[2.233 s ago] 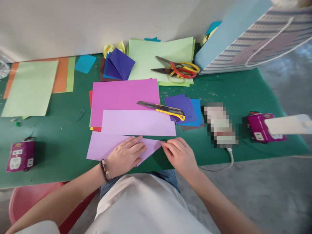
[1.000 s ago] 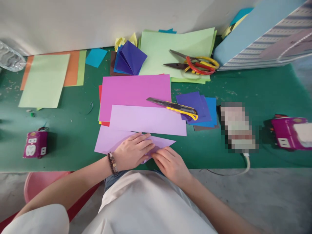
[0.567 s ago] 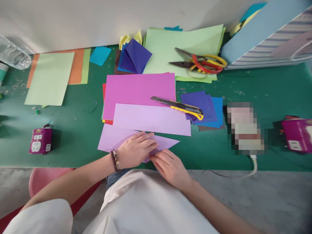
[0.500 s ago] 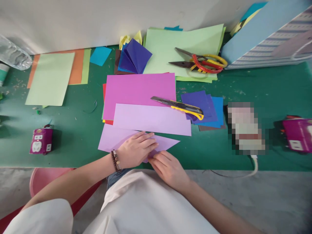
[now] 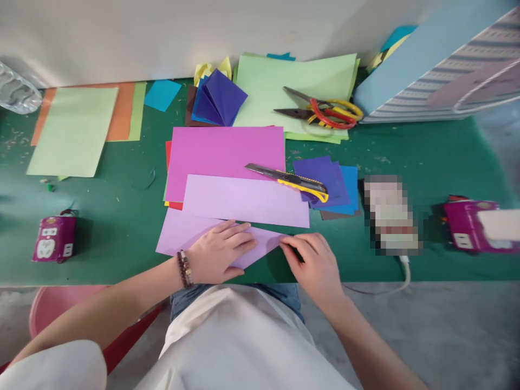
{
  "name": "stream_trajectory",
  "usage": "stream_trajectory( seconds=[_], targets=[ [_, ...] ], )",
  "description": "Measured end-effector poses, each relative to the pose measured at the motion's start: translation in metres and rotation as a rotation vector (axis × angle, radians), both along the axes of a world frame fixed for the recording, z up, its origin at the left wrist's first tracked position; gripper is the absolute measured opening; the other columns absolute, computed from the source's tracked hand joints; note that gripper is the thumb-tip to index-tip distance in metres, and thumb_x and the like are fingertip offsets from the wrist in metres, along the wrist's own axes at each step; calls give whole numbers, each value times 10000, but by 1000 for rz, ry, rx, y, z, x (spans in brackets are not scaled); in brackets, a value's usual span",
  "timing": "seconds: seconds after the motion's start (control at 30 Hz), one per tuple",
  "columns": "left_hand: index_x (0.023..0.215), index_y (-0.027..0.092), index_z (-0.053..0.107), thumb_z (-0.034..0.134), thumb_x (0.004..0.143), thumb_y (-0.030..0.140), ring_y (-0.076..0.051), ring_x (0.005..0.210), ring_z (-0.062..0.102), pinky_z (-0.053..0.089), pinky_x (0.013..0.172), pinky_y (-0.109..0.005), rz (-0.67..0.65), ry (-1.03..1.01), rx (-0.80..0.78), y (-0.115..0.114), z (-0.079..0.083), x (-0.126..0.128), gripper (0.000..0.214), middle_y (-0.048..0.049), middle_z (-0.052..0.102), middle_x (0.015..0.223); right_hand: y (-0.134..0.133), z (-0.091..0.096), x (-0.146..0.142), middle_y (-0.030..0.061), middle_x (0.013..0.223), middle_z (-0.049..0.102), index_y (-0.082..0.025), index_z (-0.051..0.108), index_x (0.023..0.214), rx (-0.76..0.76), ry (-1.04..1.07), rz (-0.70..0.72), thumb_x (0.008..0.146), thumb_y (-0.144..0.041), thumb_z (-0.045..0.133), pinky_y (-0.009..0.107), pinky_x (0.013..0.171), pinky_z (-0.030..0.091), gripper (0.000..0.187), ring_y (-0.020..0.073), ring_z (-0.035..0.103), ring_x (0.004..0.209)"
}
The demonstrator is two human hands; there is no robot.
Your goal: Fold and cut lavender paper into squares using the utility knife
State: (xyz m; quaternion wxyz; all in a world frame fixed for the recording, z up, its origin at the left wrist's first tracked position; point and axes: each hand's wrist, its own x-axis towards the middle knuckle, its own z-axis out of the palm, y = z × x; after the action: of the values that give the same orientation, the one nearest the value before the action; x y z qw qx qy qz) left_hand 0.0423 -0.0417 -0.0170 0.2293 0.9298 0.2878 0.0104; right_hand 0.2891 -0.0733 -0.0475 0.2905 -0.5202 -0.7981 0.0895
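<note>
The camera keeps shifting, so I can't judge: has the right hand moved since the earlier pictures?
Yes: the right hand has shifted right, now below the end of the utility knife.

Two hands (image 5: 219, 253) (image 5: 314, 265), one pair of scissors (image 5: 327, 120), one utility knife (image 5: 294, 184), two magenta power strips (image 5: 54, 239) (image 5: 461, 227).

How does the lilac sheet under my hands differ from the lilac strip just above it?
The folded lilac sheet narrows to a point on the right, while the lilac strip is a plain rectangle with square corners. The left hand presses the sheet and the right hand is at its tip; no hand touches the strip. Both are pale lilac paper.
</note>
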Motion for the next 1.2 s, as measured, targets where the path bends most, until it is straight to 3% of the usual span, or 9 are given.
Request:
stream_trajectory(
  seconds=[0.23,0.47,1.03,1.2],
  targets=[
    [1376,142,439,629,842,389,-276,1387,313,185,1181,-453,-9,-1,1,1,-3,-1,618,-81,501,1400,-3,-4,-4,32,760,614,-200,602,854,-36,-20,59,875,-126,555,317,698,474,90,175,540,740],
    [1366,144,452,656,823,389,-284,1375,333,202,1181,-462,-10,-6,15,2,-1,0,630,-89,520,1375,7,-2,-9,53,810,623,-188,609,895,-39,-13,-7,888,-149,544,332,712,467,77,189,539,774],
    [1350,154,466,634,832,403,-270,1374,344,206,1180,-462,-22,-35,12,5,-3,-1,599,-83,547,1349,-11,-3,-30,35,739,623,-189,629,857,-68,-51,233,918,-147,500,325,684,453,148,166,545,715],
    [1326,159,496,515,867,301,-252,1370,355,196,1181,-438,0,-66,8,3,-4,-1,482,-67,555,1344,-19,-3,-41,36,741,615,-184,621,832,-78,-41,279,915,-130,502,324,697,447,155,167,538,729]
  ],
)
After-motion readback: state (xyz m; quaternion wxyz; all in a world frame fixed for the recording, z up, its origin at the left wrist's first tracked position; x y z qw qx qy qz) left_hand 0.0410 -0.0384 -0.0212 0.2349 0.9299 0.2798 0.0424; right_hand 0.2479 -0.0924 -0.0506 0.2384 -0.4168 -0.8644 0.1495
